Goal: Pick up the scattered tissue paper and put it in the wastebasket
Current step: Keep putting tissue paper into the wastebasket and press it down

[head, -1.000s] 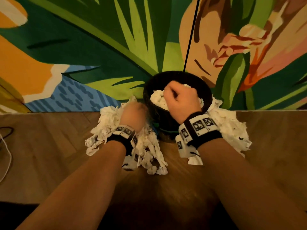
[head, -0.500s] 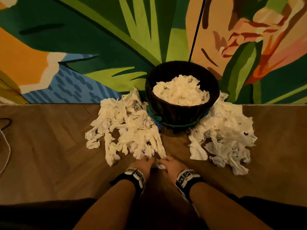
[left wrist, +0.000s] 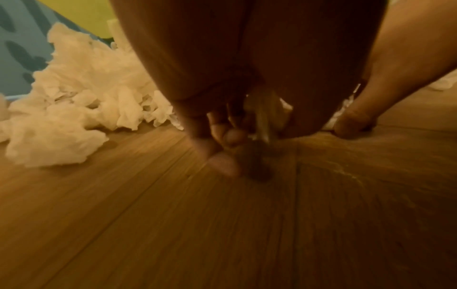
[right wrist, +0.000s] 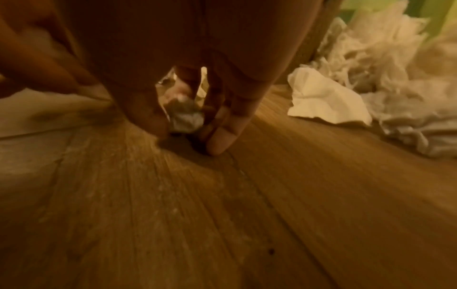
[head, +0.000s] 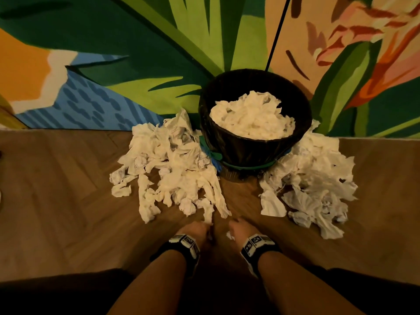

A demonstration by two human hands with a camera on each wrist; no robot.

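A black wastebasket (head: 241,151) stands against the wall, heaped with white tissue (head: 252,119). One pile of crumpled tissue (head: 172,171) lies to its left and another pile (head: 311,183) to its right. Both hands are down on the floor in front of the piles, close together. My left hand (head: 200,228) has curled fingers at the near tip of the left pile; in the left wrist view a pale tissue strip (left wrist: 262,117) shows between its fingers, blurred. My right hand (head: 237,228) curls round a small tissue ball (right wrist: 186,119).
The floor is brown wood planks (head: 68,201). A painted leaf mural (head: 136,53) covers the wall behind the basket. A thin black line (head: 277,32) runs down the wall to the basket. Dark clothing (head: 56,292) fills the bottom corners.
A second ago both hands were up at the basket rim. They have come back down to the floor near me and now close on tissue pieces, a little further apart than half a second ago.
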